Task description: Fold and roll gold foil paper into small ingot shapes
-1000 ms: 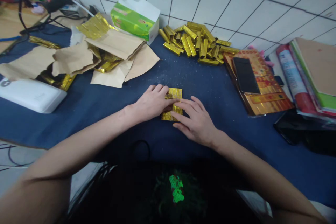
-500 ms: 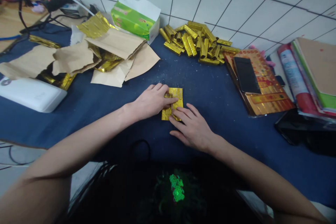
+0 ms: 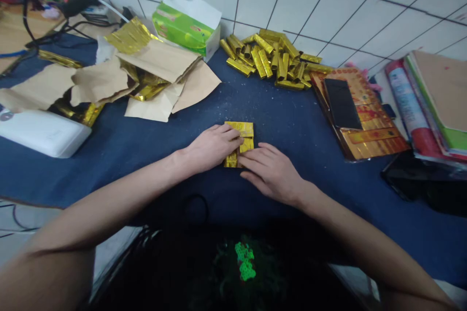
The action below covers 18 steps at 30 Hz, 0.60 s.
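Observation:
A small square of gold foil paper [image 3: 247,144] lies flat on the blue tabletop in front of me, with creases and a folded band along its top edge. My left hand [image 3: 214,146] rests on its left and middle part, fingers stretched out side by side and pressing on the foil. At the lower right, my right hand [image 3: 273,171] touches the paper with its fingertips, the fingers extended and the thumb a little apart. Both hands cover parts of the foil, so its lower edge shows only partly.
Folded gold foil rolls [image 3: 272,58] are heaped by the tiled wall. Torn brown paper [image 3: 160,58] with gold foil lies left, near a green tissue box [image 3: 184,29] and a white power bank [image 3: 45,133]. Rightward, a black phone [image 3: 342,103] lies on gold-red packets [image 3: 379,126].
My left hand has slid slightly down from the paper's top edge, uncovering the folded band there. My right hand has shifted a little to the right, still touching the foil.

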Tool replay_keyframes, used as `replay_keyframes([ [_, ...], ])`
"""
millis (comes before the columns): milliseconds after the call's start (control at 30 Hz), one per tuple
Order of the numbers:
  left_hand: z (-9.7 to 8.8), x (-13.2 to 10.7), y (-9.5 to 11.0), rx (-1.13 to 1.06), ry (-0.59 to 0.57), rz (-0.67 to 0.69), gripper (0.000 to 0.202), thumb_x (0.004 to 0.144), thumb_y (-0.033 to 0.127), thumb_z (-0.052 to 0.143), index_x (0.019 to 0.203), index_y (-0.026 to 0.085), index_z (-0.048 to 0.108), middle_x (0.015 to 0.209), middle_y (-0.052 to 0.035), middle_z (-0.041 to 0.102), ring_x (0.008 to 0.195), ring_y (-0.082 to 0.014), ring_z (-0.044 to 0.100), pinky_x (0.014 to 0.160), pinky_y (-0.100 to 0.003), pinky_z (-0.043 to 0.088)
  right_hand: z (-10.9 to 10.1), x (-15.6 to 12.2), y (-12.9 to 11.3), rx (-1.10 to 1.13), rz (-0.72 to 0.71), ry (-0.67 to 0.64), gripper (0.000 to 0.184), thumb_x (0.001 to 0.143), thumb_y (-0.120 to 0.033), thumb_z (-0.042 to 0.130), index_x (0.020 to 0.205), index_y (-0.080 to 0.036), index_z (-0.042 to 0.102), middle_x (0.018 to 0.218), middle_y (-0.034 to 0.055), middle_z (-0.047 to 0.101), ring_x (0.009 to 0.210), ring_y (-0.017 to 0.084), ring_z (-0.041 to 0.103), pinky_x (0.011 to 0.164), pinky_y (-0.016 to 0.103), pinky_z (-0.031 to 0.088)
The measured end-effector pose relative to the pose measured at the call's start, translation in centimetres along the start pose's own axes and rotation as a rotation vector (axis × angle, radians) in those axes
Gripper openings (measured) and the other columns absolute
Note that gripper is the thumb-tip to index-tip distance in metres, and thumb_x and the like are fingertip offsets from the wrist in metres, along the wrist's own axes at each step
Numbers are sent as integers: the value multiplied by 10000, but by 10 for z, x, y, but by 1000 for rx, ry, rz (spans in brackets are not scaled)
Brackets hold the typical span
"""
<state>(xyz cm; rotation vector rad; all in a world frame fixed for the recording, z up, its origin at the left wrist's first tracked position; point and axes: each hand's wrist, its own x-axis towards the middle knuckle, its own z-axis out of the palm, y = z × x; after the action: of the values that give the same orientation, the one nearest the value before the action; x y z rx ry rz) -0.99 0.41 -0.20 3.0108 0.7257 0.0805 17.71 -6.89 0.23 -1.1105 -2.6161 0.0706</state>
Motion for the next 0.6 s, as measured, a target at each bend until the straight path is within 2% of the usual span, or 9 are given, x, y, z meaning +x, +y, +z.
replay_keyframes([
  [100, 1, 1, 0, 3, -1, -4, 271, 846, 126, 435, 1084, 156, 559, 1075, -81, 578, 991, -203, 510, 828, -313, 423, 1, 6, 14, -53, 72, 139, 249, 876, -204, 440, 1039, -153, 621, 1032, 73, 678, 985, 190, 589, 935, 378, 399],
  [200, 1, 0, 0, 1, -7, -5, 284, 867, 136, 397, 1109, 147, 545, 1045, -84, 578, 980, -200, 513, 834, -318, 431, 8, 9, 26, -137, 116, 63, 308, 887, -220, 420, 1138, -134, 576, 1185, 96, 609, 1151, 247, 504, 993, 474, 333],
  [333, 1, -2, -2, -7, -4, 8, 313, 851, 116, 412, 1141, 152, 525, 1073, -93, 550, 995, -205, 500, 840, -319, 434, 14, 3, 33, -140, 107, -69, 341, 902, -267, 393, 1188, -155, 542, 1263, 97, 547, 1200, 273, 461, 999, 562, 285],
  [500, 1, -3, -1, -42, 32, -58, 266, 839, 119, 429, 1091, 137, 514, 1043, -100, 523, 957, -200, 507, 816, -316, 447, 16, -2, 36, -96, 129, -71, 350, 877, -339, 454, 1160, -152, 539, 1294, 96, 520, 1227, 286, 429, 1008, 560, 289],
  [600, 0, -3, 0, -65, 11, -30, 213, 836, 112, 427, 1024, 140, 525, 1030, -90, 533, 949, -194, 514, 833, -322, 445, 17, -2, 36, -71, 137, -40, 285, 863, -336, 479, 1065, -162, 580, 1287, 101, 527, 1230, 289, 427, 1014, 548, 293],
])
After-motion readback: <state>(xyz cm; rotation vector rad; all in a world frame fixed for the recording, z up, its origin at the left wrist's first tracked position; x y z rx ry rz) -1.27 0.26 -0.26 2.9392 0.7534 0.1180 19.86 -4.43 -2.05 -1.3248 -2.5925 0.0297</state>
